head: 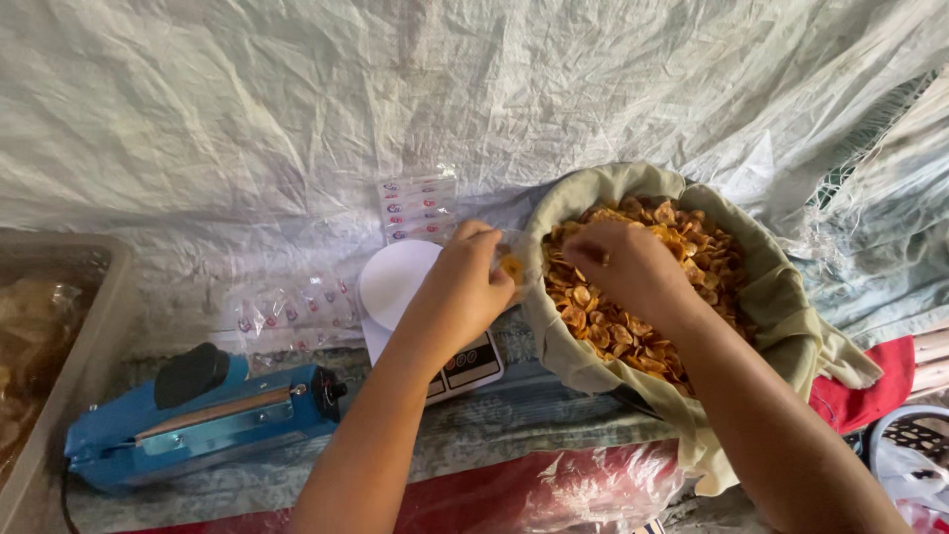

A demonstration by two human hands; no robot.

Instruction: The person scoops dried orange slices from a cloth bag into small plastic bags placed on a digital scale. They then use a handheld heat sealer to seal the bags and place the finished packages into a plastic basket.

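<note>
Golden chips point(633, 316) fill 1 cloth-lined basket point(791, 297); right hand point(623, 262) pinches some, left hand point(465, 282) grips 1 clear bag point(509, 259)

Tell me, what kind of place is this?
Probably a small home or stall spot for packing snacks. There is a cloth-lined basket full of fried chips, a little white scale for weighing, and a blue bag sealer. The left hand holds a small clear bag.

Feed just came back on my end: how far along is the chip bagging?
Done: packed chips show in the tray at far left. In hand: the left hand holds a small clear bag at the basket rim, a few chips inside; the right hand picks chips. Left: the basket is nearly full; scale and sealer sit unused.
</note>
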